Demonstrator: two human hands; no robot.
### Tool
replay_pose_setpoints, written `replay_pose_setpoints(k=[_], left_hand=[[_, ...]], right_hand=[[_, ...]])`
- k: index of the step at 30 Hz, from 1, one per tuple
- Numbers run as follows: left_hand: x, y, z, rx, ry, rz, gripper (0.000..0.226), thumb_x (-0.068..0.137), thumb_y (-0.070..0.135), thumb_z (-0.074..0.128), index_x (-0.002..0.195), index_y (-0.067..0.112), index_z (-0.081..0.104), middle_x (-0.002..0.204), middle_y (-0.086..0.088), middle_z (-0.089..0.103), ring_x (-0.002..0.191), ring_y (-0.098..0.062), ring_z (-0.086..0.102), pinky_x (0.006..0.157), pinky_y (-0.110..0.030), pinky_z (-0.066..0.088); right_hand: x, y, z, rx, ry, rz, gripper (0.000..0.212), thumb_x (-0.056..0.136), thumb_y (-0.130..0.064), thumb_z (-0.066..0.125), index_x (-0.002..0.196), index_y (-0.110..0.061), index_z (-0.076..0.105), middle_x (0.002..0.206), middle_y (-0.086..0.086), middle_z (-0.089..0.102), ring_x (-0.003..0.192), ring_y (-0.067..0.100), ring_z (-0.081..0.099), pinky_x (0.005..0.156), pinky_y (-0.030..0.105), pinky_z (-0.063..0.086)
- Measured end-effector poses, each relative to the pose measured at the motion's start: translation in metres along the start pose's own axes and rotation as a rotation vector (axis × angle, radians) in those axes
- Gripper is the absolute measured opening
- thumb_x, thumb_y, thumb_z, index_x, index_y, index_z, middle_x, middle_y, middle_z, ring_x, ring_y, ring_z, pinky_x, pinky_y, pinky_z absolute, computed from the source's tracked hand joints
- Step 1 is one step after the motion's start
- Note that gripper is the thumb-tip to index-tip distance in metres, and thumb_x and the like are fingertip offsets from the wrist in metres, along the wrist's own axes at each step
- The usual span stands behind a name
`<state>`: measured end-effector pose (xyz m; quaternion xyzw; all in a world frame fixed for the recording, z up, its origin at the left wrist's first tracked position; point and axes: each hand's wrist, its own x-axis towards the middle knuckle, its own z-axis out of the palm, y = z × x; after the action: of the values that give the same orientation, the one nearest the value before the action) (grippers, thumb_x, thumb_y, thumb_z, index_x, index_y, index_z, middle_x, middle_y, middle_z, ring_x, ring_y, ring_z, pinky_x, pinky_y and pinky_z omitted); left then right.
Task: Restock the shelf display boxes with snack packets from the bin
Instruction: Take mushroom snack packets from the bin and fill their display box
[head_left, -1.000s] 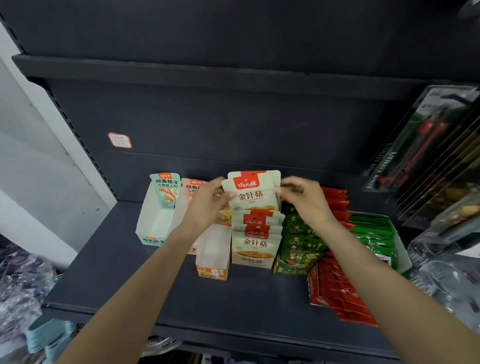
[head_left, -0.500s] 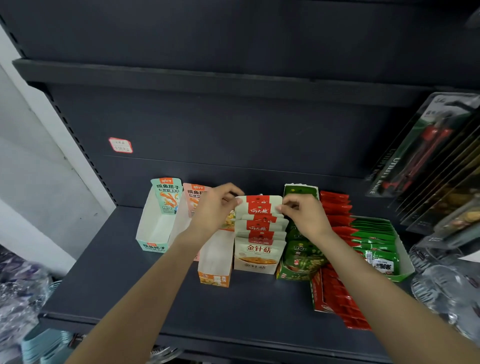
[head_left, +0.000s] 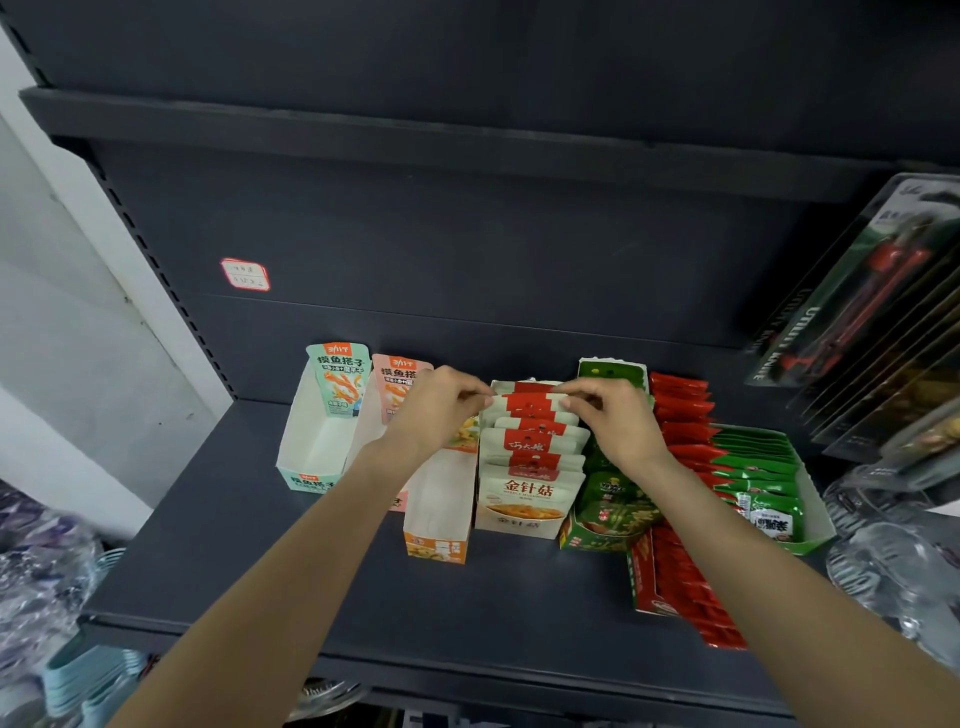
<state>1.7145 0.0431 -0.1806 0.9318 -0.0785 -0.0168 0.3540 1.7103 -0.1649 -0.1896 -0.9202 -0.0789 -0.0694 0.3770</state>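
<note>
Both hands, left (head_left: 434, 410) and right (head_left: 608, 415), pinch the rear mushroom packets (head_left: 527, 405); press evenly down, keeping the row under the fingers upright.

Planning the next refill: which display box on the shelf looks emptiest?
The mint-green box at the far left: its white floor shows bare, with one packet upright at the back. The white-and-red box is full.

light: dim, even, soft shadows | glare: pale wall (head_left: 78, 322) at left of frame washed out | blur: lower corners smeared | distortion: wide-angle bending of shelf edge (head_left: 467, 150) near the sides
</note>
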Motion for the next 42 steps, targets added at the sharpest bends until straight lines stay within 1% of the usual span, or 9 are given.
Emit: replay_pose_setpoints(k=[4,9,17,22,26,30,35,39,42], left_hand=[[-0.001,0.002,0.002,-0.048,0.057,0.033,0.019,0.091,0.016,0.059,0.109,0.015,0.066,0.108,-0.002,0.069,0.098,-0.013,0.063,0.081,-0.021,0.048],[0.001,0.005,0.007,0.024,0.051,0.041,0.022,0.093,0.016,0.056,0.111,0.017,0.068,0.113,0.0,0.067,0.102,-0.014,0.061,0.089,-0.026,0.049],[-0.002,0.003,0.011,-0.003,0.067,0.045,0.018,0.092,0.015,0.058,0.108,0.016,0.067,0.111,-0.001,0.067,0.1,-0.013,0.06,0.083,-0.024,0.049],[0.0,0.001,0.014,0.014,0.054,0.025,0.018,0.092,0.016,0.058,0.106,0.018,0.068,0.111,-0.001,0.067,0.102,-0.016,0.062,0.087,-0.034,0.053],[0.001,0.002,0.015,0.034,0.042,0.017,0.02,0.092,0.016,0.057,0.109,0.016,0.067,0.114,-0.001,0.066,0.103,-0.016,0.062,0.088,-0.03,0.052],[-0.005,0.005,0.012,0.002,0.079,0.015,0.023,0.092,0.022,0.059,0.113,0.015,0.063,0.114,-0.002,0.066,0.1,-0.013,0.061,0.084,-0.027,0.051],[-0.037,0.011,-0.006,0.012,0.199,0.047,0.021,0.093,0.024,0.056,0.112,0.017,0.062,0.11,0.001,0.066,0.094,-0.01,0.06,0.078,-0.022,0.049],[-0.09,0.014,-0.017,-0.018,0.315,0.079,0.02,0.093,0.02,0.056,0.11,0.015,0.064,0.101,0.0,0.067,0.09,-0.013,0.061,0.08,-0.029,0.051],[-0.146,0.008,-0.017,-0.044,0.411,0.024,0.019,0.093,0.02,0.056,0.108,0.015,0.065,0.098,0.002,0.067,0.084,-0.011,0.06,0.077,-0.029,0.051]], right_hand=[[-0.001,0.003,0.003,-0.043,0.063,-0.027,0.015,0.087,-0.015,0.065,0.101,-0.018,0.072,0.092,-0.002,0.072,0.084,0.01,0.065,0.077,0.026,0.053],[-0.001,0.008,0.003,-0.104,0.092,-0.036,0.018,0.088,-0.015,0.064,0.104,-0.015,0.073,0.099,0.0,0.072,0.086,0.011,0.066,0.077,0.025,0.053],[-0.002,0.006,-0.002,-0.108,0.038,-0.016,0.015,0.088,-0.019,0.064,0.1,-0.019,0.072,0.095,-0.003,0.072,0.085,0.011,0.064,0.077,0.032,0.054],[-0.004,0.005,0.0,-0.168,0.014,0.03,0.017,0.09,-0.021,0.062,0.104,-0.02,0.071,0.1,-0.002,0.072,0.088,0.013,0.065,0.079,0.033,0.055],[-0.001,0.0,-0.001,-0.17,-0.039,0.073,0.016,0.091,-0.022,0.06,0.103,-0.021,0.071,0.101,-0.002,0.07,0.094,0.015,0.065,0.081,0.036,0.054],[-0.008,-0.012,-0.007,-0.148,-0.024,0.038,0.021,0.092,-0.021,0.058,0.112,-0.017,0.067,0.109,0.0,0.066,0.1,0.014,0.061,0.085,0.028,0.05],[-0.035,-0.043,-0.008,-0.021,0.04,-0.016,0.024,0.091,-0.017,0.06,0.115,-0.017,0.065,0.108,-0.003,0.058,0.093,0.005,0.055,0.071,0.006,0.04],[-0.073,-0.067,0.004,0.086,0.027,-0.078,0.022,0.091,-0.013,0.06,0.11,-0.019,0.067,0.106,-0.006,0.06,0.087,0.001,0.056,0.074,0.005,0.042],[-0.109,-0.079,0.022,0.145,-0.03,-0.095,0.022,0.092,-0.011,0.055,0.109,-0.018,0.067,0.107,-0.003,0.062,0.087,0.006,0.057,0.078,0.014,0.045]])
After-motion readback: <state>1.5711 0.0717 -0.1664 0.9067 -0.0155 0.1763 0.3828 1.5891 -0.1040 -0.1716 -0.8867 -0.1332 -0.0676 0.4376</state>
